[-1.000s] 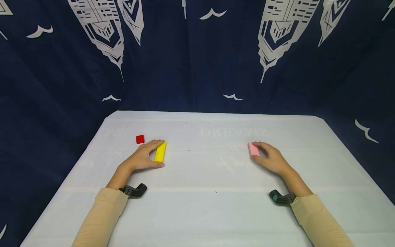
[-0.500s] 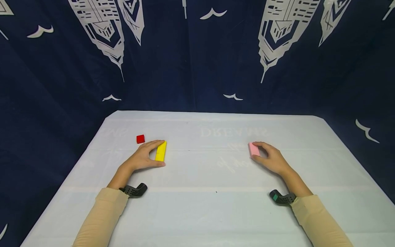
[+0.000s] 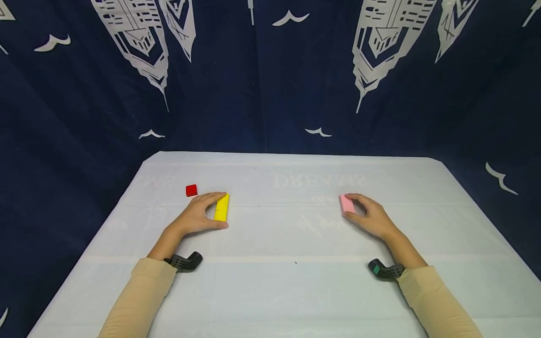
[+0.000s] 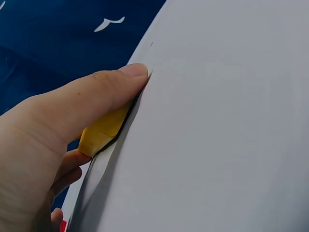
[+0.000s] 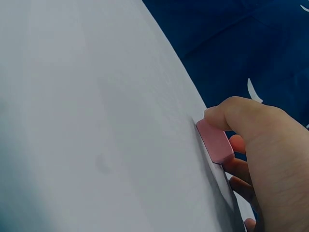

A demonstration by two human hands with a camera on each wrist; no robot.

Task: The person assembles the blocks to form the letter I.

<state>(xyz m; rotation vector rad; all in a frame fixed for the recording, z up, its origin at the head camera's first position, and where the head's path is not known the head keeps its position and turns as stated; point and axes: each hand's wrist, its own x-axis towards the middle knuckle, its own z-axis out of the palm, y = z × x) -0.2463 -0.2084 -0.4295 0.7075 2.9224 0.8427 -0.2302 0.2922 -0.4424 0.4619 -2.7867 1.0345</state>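
My left hand [image 3: 196,217] holds a long yellow block [image 3: 221,208] by its two ends, thumb at the near end and fingers at the far one. The left wrist view shows the thumb across the yellow block [image 4: 104,129], which lies low against the white surface. On the right, a small pink block [image 3: 347,204] is pinched between the thumb and fingers of my right hand [image 3: 371,218]. That pink block [image 5: 215,141] sits at the tabletop in the right wrist view. A small red block [image 3: 191,190] lies just beyond the left hand's knuckles, untouched.
A white cloth covers the table [image 3: 270,281], its far edge meeting a dark blue curtain [image 3: 262,94] with white prints. Black wrist devices [image 3: 186,261] sit at both cuffs. The two hands are well apart.
The left hand and the yellow block have edged very slightly to the right. The right hand and the pink block look unmoved, as does the red block.
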